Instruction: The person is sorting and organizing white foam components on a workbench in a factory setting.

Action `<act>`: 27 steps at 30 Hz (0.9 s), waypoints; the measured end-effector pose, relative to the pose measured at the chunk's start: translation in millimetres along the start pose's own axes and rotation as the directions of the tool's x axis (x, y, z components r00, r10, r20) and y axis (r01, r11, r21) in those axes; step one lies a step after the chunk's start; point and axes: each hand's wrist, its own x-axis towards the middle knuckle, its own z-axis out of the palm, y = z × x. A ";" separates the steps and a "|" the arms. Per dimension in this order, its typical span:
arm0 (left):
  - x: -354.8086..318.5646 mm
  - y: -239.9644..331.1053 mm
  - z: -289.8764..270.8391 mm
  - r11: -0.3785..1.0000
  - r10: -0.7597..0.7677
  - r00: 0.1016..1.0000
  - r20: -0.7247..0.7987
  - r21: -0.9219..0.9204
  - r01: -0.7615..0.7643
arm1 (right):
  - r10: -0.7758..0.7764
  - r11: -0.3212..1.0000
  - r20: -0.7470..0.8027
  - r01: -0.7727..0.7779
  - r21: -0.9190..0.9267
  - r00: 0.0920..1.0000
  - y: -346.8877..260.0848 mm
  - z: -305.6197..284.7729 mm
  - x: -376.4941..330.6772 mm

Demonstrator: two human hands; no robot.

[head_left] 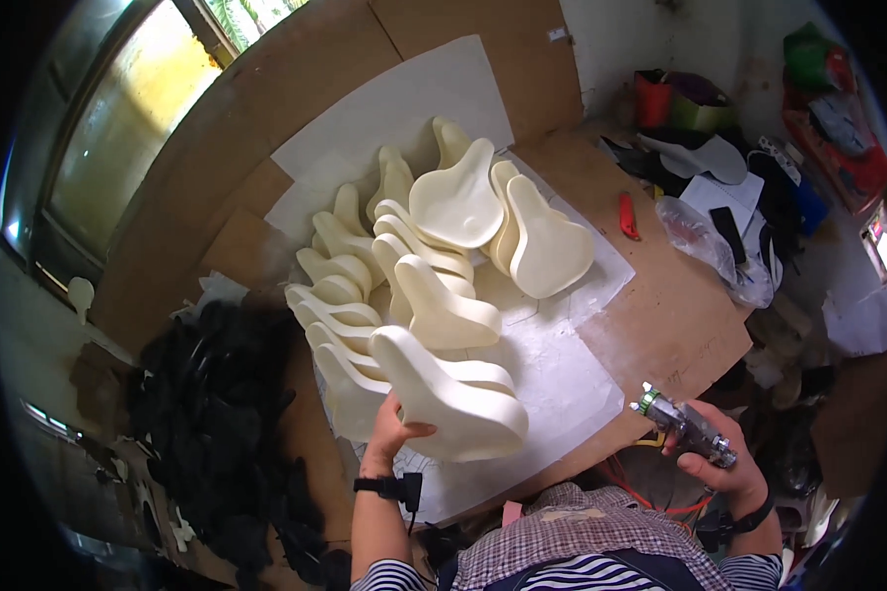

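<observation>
My left hand (pixel 396 427) is closed on the near edge of a cream foam bicycle saddle pad (pixel 453 409), its thumb lying over the front face. The pad's narrow nose points up and its wide end is lower right. My right hand (pixel 727 459) is wrapped round a metal spray gun (pixel 688 427) with a green ring near its nozzle, which points up and left toward the table. More pads of the same kind stand in leaning rows behind and left of the held one. One pad (pixel 550 246) at the right of the group shows its full face.
White paper (pixel 552 379) covers part of a cardboard-topped table (pixel 680 340). A black pile (pixel 217 424) lies at the left. A red cutter (pixel 628 217), a clear plastic bag (pixel 695 236) and a dark phone (pixel 727 234) lie to the right. A red hose (pixel 650 502) runs near my waist.
</observation>
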 end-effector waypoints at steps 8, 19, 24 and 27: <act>-130.7 -16.2 -74.1 0.857 -0.154 0.831 -0.535 -0.490 -0.157 | -0.114 0.938 0.130 0.150 -0.311 0.985 -18.9 56.0 20.7; -64.4 2.2 -83.9 0.858 -0.073 0.950 -0.303 -0.504 -0.095 | -0.165 0.874 0.117 0.200 -0.444 0.979 -2.3 99.1 14.6; 48.2 36.2 -40.0 0.951 0.240 0.964 0.111 -0.226 -0.210 | -0.102 0.930 -0.049 0.078 -0.360 0.994 -3.9 82.0 12.8; 106.1 45.7 -20.4 0.880 0.370 0.891 0.264 0.207 -0.427 | -0.070 0.961 -0.109 0.038 -0.272 0.992 0.0 72.9 12.0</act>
